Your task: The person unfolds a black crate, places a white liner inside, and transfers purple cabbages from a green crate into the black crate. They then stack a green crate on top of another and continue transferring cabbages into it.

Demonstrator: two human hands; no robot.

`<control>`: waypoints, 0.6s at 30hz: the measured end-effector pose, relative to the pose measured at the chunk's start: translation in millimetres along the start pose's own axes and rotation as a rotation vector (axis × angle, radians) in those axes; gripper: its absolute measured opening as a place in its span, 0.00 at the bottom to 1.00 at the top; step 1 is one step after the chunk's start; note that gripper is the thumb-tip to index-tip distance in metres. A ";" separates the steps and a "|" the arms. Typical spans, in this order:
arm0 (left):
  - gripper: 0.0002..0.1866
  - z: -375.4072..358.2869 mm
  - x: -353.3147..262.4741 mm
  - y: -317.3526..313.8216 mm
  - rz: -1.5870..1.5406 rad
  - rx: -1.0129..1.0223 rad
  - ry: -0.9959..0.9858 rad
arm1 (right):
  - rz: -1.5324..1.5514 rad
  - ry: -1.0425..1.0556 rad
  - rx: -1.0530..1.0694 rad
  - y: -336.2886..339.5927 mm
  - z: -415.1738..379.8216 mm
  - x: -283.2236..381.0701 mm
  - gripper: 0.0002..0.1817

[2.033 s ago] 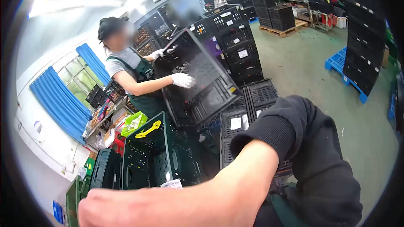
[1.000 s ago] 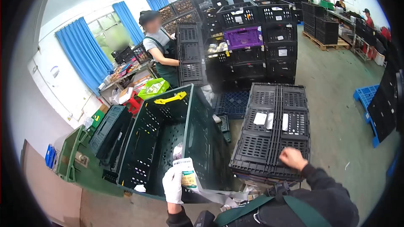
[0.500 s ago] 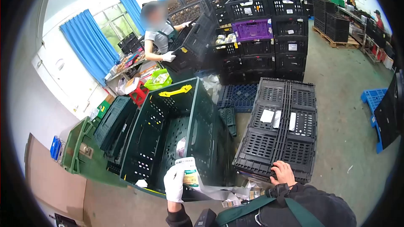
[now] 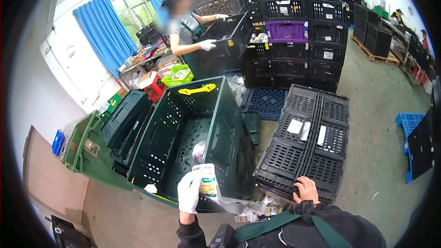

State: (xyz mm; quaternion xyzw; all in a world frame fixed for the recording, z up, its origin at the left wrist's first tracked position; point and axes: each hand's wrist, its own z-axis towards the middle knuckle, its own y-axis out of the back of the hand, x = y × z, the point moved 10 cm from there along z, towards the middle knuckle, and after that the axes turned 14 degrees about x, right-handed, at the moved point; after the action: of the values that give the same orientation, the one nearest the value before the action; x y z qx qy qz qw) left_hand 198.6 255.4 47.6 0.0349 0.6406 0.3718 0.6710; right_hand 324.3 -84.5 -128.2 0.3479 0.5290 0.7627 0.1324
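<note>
My left hand (image 4: 189,192), in a white glove, pinches a printed label (image 4: 208,187) with green and yellow patches. A pale backing strip (image 4: 234,203) trails from it to the right. Both are above the near side of a deep dark green crate (image 4: 188,128), open at the top. Inside that crate, by its right wall, lies a whitish-purple round item (image 4: 198,151) that I cannot identify. My right hand (image 4: 307,190) is bare and rests, fingers apart, on the near edge of the black folded crates (image 4: 294,144), which carry white labels on top.
Across from me a person (image 4: 193,30) in white gloves holds a black crate (image 4: 225,41). Behind are stacked black crates with a purple one (image 4: 288,31). Left are folded crates (image 4: 124,124) and a green bin (image 4: 85,151); a blue pallet (image 4: 262,103) lies ahead.
The other person's black crate has come up and more level, and one of their hands has moved to its far rim. My view has shifted slightly; my hands keep their places.
</note>
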 end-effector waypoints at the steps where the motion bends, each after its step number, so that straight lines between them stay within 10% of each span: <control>1: 0.05 -0.1 1.7 -0.1 -0.003 0.002 0.000 | -0.003 -0.004 0.001 -0.4 -0.2 -0.2 0.22; 18: 0.06 0.6 23.8 0.0 -0.095 0.024 0.051 | -0.006 -0.017 0.012 -0.8 -0.9 -1.4 0.21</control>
State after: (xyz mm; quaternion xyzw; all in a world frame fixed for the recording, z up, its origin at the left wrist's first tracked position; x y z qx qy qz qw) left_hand 196.9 268.5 27.9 0.0030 0.6629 0.3327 0.6707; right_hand 324.5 -85.6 -129.7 0.3535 0.5333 0.7562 0.1371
